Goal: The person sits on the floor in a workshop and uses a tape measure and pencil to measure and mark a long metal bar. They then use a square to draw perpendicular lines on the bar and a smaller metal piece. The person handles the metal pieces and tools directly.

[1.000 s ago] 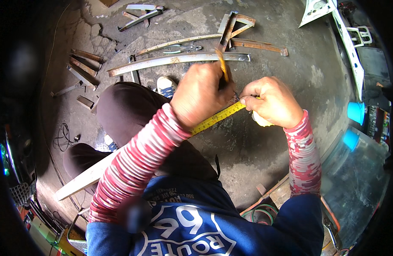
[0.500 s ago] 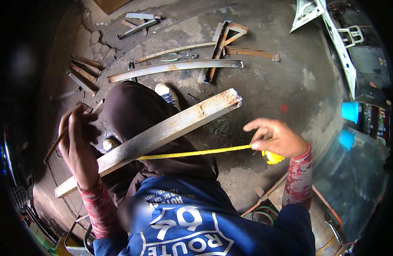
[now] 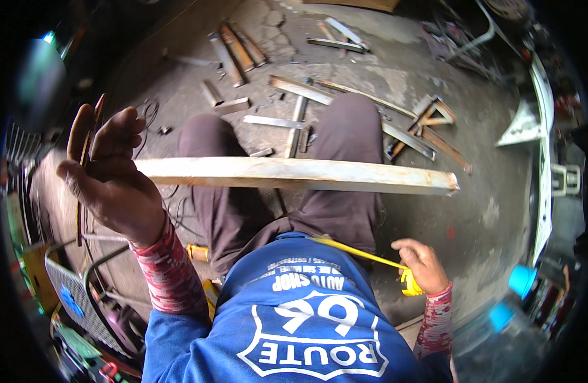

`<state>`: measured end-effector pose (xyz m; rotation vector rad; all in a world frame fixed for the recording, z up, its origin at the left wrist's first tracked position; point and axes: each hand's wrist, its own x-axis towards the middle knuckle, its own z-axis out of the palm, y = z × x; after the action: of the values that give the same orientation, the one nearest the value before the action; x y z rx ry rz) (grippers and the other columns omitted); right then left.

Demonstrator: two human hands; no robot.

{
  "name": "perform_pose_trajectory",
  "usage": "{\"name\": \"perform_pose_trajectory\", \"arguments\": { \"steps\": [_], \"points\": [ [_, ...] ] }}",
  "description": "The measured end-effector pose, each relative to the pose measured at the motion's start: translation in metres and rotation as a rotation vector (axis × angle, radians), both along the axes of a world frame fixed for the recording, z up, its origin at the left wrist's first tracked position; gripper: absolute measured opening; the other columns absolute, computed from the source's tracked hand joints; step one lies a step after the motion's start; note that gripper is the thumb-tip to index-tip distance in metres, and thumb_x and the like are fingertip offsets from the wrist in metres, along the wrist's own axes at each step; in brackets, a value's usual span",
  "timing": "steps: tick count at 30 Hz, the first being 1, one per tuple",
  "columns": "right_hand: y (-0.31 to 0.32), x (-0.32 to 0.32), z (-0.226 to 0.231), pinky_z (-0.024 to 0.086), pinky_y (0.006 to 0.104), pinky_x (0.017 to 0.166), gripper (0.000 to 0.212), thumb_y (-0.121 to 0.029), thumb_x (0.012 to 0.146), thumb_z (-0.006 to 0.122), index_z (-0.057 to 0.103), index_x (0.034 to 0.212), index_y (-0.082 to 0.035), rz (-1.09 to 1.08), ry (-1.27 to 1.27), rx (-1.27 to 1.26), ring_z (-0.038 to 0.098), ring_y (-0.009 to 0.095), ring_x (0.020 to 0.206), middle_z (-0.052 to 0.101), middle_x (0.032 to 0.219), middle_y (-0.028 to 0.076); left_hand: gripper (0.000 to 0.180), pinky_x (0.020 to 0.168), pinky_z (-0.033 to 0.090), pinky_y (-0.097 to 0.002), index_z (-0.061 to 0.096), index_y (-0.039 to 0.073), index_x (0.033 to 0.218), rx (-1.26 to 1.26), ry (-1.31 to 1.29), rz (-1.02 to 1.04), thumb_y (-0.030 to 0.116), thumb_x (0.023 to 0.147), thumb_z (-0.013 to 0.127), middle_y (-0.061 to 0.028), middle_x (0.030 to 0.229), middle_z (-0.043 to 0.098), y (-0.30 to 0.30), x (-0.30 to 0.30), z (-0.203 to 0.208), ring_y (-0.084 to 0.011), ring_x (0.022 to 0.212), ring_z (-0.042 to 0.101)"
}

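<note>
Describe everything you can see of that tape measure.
The tape measure has a bright yellow case that looks like plastic, partly hidden by the right hand, which holds it low, off to the person's right. Its thin yellow blade is pulled out, slanting leftward across the front of the right thigh toward the hem of the blue shirt. The blade's far tip and its markings can't be made out.
</note>
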<state>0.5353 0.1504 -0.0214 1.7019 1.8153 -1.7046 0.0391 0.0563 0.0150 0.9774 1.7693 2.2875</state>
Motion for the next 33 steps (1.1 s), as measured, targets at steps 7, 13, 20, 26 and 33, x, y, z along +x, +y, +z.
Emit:
{"name": "perform_pose_trajectory", "arguments": {
  "steps": [7,13,20,26,33],
  "points": [
    [0.014,-0.038,-0.007,0.051,0.0305,0.068,0.065,-0.059,0.107,0.059,0.070,0.129,0.001,0.184,0.248,-0.009,0.066,0.013,0.070,0.067,0.075,0.006,0.066,0.090,0.053,-0.0382,0.059,0.003,0.142,0.057,-0.456,0.417,0.048,0.115,0.019,-0.0207,0.116,0.078,-0.087,-0.028,-0.027,-0.0295,0.102,0.074],
    [-0.007,-0.148,-0.041,0.051,0.0366,0.070,0.035,-0.018,0.091,0.081,0.073,0.119,0.002,0.413,0.349,0.415,0.064,0.021,0.071,0.066,0.079,0.009,0.037,0.072,0.053,-0.0269,0.057,-0.003,0.136,0.154,-0.498,0.550,0.008,0.104,0.041,-0.0175,0.116,0.075,-0.149,-0.042,-0.103,-0.0206,0.088,0.073],
    [-0.017,-0.179,-0.047,0.050,0.0476,0.091,0.023,-0.009,0.087,0.079,0.073,0.108,-0.001,0.692,0.410,0.848,0.062,0.036,0.102,0.069,0.106,0.016,0.030,0.044,0.033,-0.0229,0.062,0.007,0.130,-0.091,-0.825,0.848,0.019,0.108,0.045,-0.0088,0.092,0.070,-0.229,-0.023,-0.194,-0.0089,0.055,0.052],
    [-0.005,-0.189,-0.011,0.046,0.0493,0.101,0.030,-0.011,0.084,0.078,0.073,0.113,-0.003,0.640,0.385,1.133,0.060,0.036,0.112,0.069,0.116,0.014,0.039,0.042,0.034,-0.0221,0.065,0.002,0.127,-0.116,-0.892,0.730,0.034,0.111,0.048,-0.0061,0.085,0.069,-0.224,0.002,-0.225,-0.0071,0.052,0.053],
    [0.029,-0.235,-0.017,0.041,0.0517,0.106,0.065,-0.023,0.076,0.088,0.064,0.134,-0.005,0.949,-0.040,1.190,0.055,0.038,0.125,0.064,0.131,0.013,0.075,0.047,0.028,-0.0197,0.064,0.001,0.133,-0.130,-0.811,0.041,0.069,0.108,0.047,-0.0075,0.106,0.068,-0.141,-0.026,-0.178,-0.0060,0.059,0.043]
  ]
}}
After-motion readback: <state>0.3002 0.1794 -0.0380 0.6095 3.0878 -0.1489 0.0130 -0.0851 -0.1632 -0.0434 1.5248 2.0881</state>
